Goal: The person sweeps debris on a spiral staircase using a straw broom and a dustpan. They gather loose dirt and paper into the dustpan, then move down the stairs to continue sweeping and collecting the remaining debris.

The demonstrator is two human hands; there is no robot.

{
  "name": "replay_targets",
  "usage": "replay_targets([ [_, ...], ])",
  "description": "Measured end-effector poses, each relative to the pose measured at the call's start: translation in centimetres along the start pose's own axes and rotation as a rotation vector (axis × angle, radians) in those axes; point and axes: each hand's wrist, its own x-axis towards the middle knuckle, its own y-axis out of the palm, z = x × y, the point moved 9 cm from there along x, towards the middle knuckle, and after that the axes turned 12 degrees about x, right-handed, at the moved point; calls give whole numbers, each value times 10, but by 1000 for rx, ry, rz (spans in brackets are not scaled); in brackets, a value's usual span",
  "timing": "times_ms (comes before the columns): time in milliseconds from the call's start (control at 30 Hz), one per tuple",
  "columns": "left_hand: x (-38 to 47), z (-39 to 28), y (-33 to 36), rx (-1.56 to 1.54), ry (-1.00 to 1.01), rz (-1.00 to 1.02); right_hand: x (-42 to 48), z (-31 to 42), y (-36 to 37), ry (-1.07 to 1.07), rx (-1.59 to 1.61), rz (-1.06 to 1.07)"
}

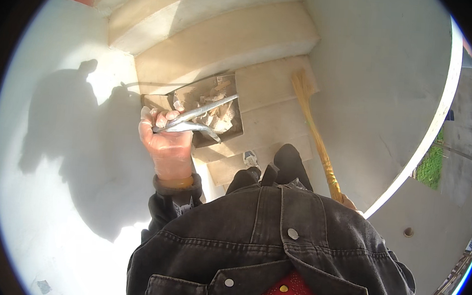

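Note:
My left hand [171, 143], in a clear plastic glove, grips the bent metal handle [199, 112] of a dustpan. The dustpan's dark-edged pan [242, 125] sits below that hand, over a stair tread. Crumpled paper-like scraps and other debris [221, 116] lie inside it. At the lower right, my right hand [349, 203] is mostly hidden by my jacket and holds the handle end of a yellow broom [319, 140]. The broom slants away from me, its bristles [303, 84] down in the corner of the tread by the right wall.
Curved stone steps [226, 33] rise ahead. A pale wall [43, 184] bearing shadows borders the left, and a grey wall [365, 86] the right. Beyond the right wall's white edge [417, 166] lies lower ground with grass [429, 167]. My shoe [251, 158] shows below the dustpan.

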Motion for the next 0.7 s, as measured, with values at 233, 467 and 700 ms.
replay_targets([
  [233,-31,-10,22,114,-103,-184,-36,45,12,242,477,293],
  [467,-8,1,23,143,-163,-31,-19,106,-22,205,549,358],
  [700,-60,-9,-6,84,-127,-292,0,130,-47,202,267,420],
])
